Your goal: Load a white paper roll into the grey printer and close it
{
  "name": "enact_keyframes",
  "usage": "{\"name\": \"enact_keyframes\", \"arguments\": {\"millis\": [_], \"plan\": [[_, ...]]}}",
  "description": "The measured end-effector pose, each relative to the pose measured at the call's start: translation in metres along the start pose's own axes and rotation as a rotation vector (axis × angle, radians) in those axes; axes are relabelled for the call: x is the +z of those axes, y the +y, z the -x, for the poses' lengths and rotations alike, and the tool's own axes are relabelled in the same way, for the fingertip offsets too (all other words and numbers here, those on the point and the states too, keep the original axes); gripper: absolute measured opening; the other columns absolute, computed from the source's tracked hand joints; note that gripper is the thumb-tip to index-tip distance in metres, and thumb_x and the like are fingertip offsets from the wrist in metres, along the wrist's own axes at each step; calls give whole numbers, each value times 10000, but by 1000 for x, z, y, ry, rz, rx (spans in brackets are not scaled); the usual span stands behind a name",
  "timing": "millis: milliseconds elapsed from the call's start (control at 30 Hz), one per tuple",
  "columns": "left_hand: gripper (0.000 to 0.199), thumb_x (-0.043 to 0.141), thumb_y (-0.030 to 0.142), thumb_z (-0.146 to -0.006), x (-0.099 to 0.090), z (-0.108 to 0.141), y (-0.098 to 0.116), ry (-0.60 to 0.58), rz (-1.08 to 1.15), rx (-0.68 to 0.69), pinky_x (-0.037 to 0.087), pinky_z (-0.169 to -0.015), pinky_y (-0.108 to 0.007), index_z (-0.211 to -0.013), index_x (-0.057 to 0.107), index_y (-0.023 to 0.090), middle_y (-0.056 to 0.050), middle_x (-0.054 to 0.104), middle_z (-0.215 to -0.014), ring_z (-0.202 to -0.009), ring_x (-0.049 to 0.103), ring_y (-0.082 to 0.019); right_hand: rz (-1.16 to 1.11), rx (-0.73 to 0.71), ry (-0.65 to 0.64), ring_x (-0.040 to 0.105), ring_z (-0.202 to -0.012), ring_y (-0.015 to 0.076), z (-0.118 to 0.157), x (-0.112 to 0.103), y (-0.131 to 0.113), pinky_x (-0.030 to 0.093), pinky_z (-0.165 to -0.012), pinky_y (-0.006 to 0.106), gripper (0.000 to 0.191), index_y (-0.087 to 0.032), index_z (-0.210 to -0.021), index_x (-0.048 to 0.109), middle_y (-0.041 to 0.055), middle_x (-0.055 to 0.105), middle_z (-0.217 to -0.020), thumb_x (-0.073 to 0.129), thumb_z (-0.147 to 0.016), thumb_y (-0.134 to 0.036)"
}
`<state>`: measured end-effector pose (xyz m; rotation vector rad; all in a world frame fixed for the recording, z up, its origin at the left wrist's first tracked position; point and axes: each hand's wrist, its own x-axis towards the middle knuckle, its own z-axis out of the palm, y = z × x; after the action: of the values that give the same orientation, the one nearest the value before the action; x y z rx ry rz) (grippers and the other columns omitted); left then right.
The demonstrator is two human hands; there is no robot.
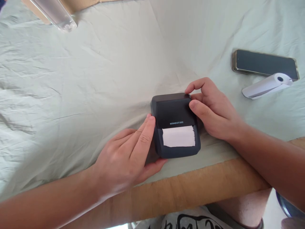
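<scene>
Since both hands are hugging it, you mostly get the top and front of the boxy black-and-navy plastic printer [175, 109], sitting right between the two sets of fingers; its underside is hidden and the tiny marking after "NIIMBOT" is too blurry to read. The left hand [124, 156] has its fingers pressed together against the printer's side, thumb along the front edge. The right hand [212, 111] pinches the far corner, index on the top edge, thumb on the side, other fingers curled and half covered. Just right of the left fingertips lies a ragged-edged strip of white paper [178, 136]. Out past the right fingers, a white paper roll [264, 87] blocks a bit of a black-screened phone [264, 62]; can't tell if they touch. Way beyond the left fingers, a long clear plastic thing [53, 14] and some brown cardboard [85, 4] get cut off by the frame. It's all on a wrinkly pale grey-green cloth [114, 63], with a brown wooden edge [190, 186] nearer the body than the fingers, then grey fabric [171, 221] with cropped black lettering and a bare leg [247, 203].
</scene>
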<state>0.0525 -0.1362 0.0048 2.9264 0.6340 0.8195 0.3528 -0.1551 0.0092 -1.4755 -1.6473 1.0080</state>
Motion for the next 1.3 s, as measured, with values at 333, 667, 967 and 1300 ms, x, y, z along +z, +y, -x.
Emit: {"name": "enact_keyframes", "arguments": {"millis": [333, 667, 967, 1300], "plan": [[983, 554, 252, -1216, 0, -2, 15, -81, -69, -2, 814, -830, -486, -1972, -2, -43, -296, 922, -1354, -1080, 966, -407, -44, -12, -17, 530, -640, 177, -1, 0, 3, 408, -673, 384, 323, -318, -1291, 543, -81, 547, -709, 675, -1171, -588], [1010, 533, 344, -1220, -2, 2, 18, -138, -12, -74, 802, -891, -510, -1963, -25, -51, -304, 907, -1387, -1106, 947, -426, -33, -17, -24, 565, -640, 171, -1, -1, -1, 402, -653, 358, 451, -295, -1365, 518, -92, 551, -709, 677, -1160, -664], [1086, 583, 463, -1193, 1, 6, 17, -132, -1, -75, 808, -874, -543, -1962, 14, -50, -336, 886, -1428, -1052, 940, -454, -11, -47, -19, 556, -633, 170, -3, -2, 0, 369, -631, 354, 426, -285, -1362, 536, -83, 564, -713, 661, -1154, -635], [902, 590, 439, -1206, 4, 10, 7, -129, -133, -49, 804, -967, -561, -1899, 309, -65, -390, 815, -1538, -1254, 922, -496, -46, -56, -20, 548, -671, 173, -4, 2, 0, 377, -678, 374, 345, -280, -1316, 548, -86, 532, -713, 645, -1157, -570]]}}
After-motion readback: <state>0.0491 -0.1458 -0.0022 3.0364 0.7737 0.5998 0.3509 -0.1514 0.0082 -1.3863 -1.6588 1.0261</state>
